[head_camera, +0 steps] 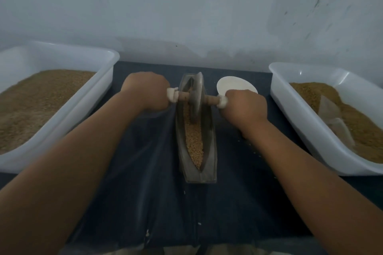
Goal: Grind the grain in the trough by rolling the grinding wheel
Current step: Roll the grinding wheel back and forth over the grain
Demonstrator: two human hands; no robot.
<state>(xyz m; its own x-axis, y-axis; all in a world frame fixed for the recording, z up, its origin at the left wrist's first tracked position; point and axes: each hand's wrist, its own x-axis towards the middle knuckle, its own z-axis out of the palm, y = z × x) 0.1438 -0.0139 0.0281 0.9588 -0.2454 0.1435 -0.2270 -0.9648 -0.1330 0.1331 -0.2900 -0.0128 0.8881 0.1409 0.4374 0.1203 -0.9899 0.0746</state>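
White plastic meal tub (112, 58) sits outboard of left hand (145, 91), second white tub (277, 72) outboard of right hand (244, 105). Grey boat-shaped metal trough (210, 151) runs between them. Grey metal disc grinding wheel (196, 97) stands in its far half; each hand fists a cloth-wrapped axle end. Risk: uneven push tilts wheel, it climbs the wall and spills the tan grain (193, 141).

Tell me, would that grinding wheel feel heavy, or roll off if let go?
Probably heavy for its size: the grinding wheel looks like thick grey metal or stone. It would likely roll readily along the trough, whose sloping walls should steady it. The left hand and right hand both grip its axle.
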